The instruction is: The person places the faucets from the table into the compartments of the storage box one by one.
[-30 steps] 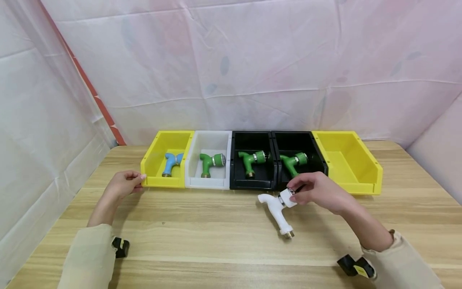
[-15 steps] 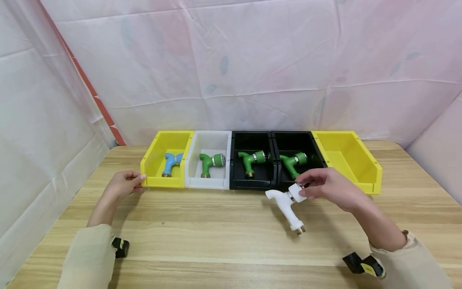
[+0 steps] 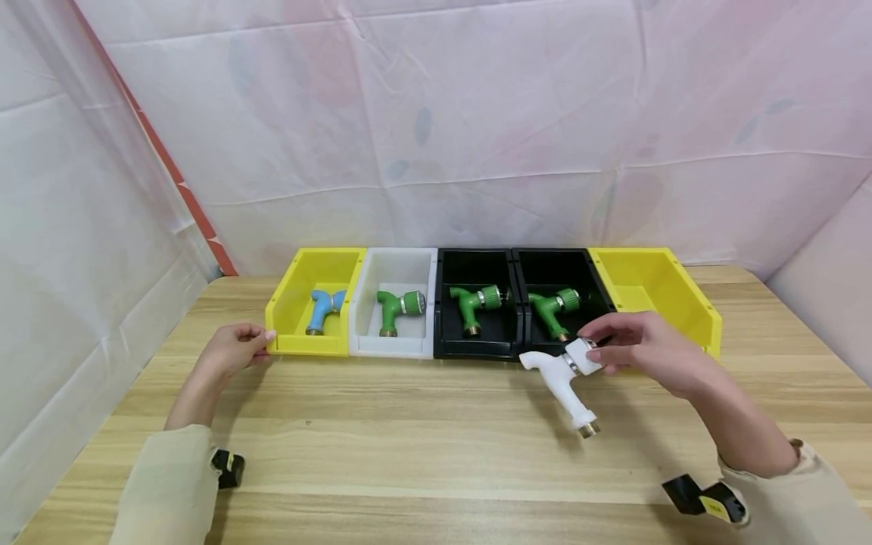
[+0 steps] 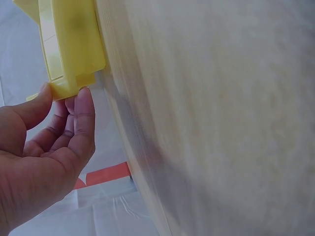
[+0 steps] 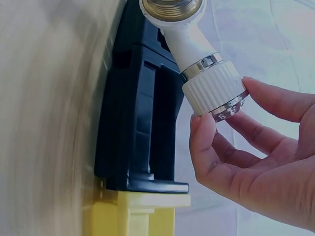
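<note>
My right hand (image 3: 654,352) pinches a white tap (image 3: 560,378) by its ribbed knob (image 5: 214,88), thumb on one side and fingers on the other. The tap hangs tilted in front of the right black bin, its brass threaded end pointing down toward the table. My left hand (image 3: 235,352) pinches the front left corner of the left yellow bin (image 3: 309,345) between thumb and fingertips. Inside that bin lies a blue tap (image 3: 322,310). Green taps lie in the white bin (image 3: 391,347), the left black bin (image 3: 477,348) and the right black bin (image 3: 555,265).
The bins stand side by side in a row at the back of the wooden table (image 3: 381,439). A right yellow bin (image 3: 657,276) ends the row, partly covered by my right hand. Pale patterned cloth (image 3: 477,113) hangs behind.
My right hand has moved to the right with the white tap, toward the right yellow bin. My left hand has stayed at the left bin's corner.
</note>
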Tool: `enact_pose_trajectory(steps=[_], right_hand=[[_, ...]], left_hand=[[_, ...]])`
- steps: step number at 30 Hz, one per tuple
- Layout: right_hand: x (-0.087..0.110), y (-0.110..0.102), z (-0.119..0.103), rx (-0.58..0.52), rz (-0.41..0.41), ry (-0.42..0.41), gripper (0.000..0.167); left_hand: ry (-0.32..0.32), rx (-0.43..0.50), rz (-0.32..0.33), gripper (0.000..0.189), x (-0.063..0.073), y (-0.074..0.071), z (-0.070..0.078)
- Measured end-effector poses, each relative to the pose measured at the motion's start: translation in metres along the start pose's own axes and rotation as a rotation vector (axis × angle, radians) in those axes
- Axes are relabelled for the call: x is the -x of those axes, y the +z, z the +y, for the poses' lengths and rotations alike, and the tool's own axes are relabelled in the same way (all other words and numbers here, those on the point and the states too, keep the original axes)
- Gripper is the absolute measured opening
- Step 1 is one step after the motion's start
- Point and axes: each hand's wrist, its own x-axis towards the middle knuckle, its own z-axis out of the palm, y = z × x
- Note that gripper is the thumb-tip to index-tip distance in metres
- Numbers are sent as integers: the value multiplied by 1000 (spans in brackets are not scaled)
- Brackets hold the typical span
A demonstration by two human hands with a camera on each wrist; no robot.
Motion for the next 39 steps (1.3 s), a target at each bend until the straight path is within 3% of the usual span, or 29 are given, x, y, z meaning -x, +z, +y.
enact_pose_trajectory(steps=[9,20,28,34,39], right_hand=[[6,-16,10,52,29,8,33],[15,-39,27,58,102,-12,23],[19,-53,37,-48,148,-33,34],[20,-64,41,-253,192,-73,38],[21,-74,43,-214,256,-12,32]], left_hand=[[-5,0,3,32,1,1,-1],[-14,2,2,33,2,1,-1],[-16,14,-3,33,3,1,0],[-19,2,-1,32,3,0,1],[-22,-1,7,32,3,1,1]])
